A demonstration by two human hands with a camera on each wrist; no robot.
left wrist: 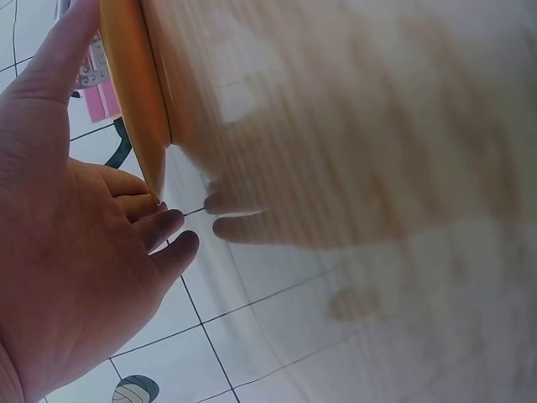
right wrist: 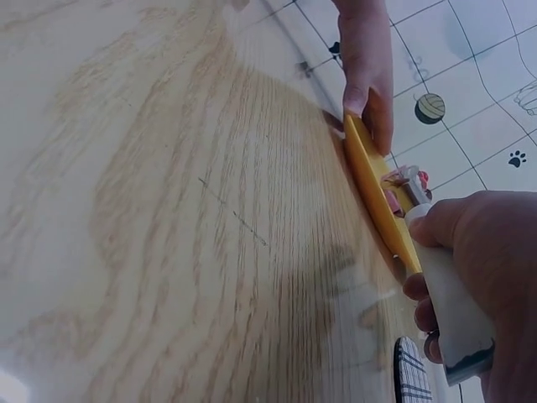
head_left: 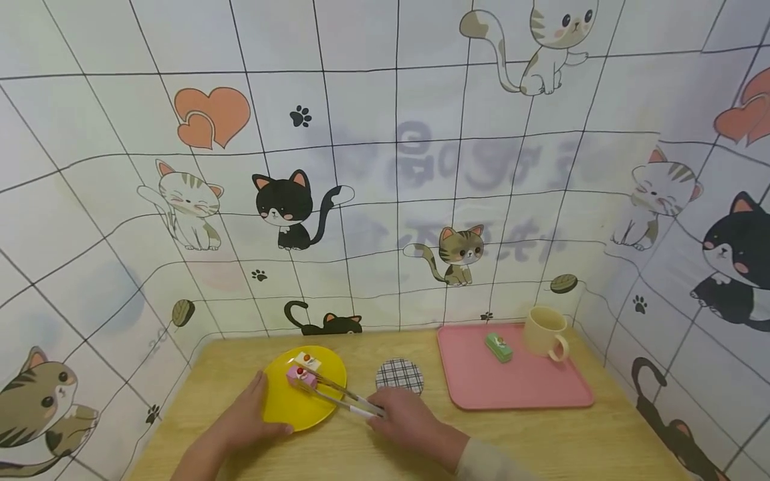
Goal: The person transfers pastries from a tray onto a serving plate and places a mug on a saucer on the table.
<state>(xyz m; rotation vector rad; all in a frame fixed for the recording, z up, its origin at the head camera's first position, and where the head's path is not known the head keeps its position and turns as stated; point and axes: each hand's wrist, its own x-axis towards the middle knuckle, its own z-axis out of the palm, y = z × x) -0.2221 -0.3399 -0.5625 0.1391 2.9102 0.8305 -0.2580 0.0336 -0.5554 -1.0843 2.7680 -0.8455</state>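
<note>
A yellow plate point(head_left: 301, 411) lies on the table, with a pink toy cake point(head_left: 299, 378) and a white toy cake point(head_left: 309, 361) close together on it. My left hand point(head_left: 243, 417) holds the plate's left rim, thumb at the near side and fingers farther back. In the left wrist view the plate's edge point(left wrist: 138, 92) passes between thumb and fingers. My right hand point(head_left: 409, 421) grips tongs point(head_left: 359, 409) by their white handle point(right wrist: 453, 306). The tong tips reach the pink cake's right side; whether they squeeze it I cannot tell.
A round checked coaster point(head_left: 400, 374) lies just behind my right hand. Farther right is a pink tray point(head_left: 511, 391) bearing a green toy cake point(head_left: 499, 347) and a cream mug point(head_left: 543, 332). Walls with cat prints point(head_left: 337, 227) border the table at the back and sides.
</note>
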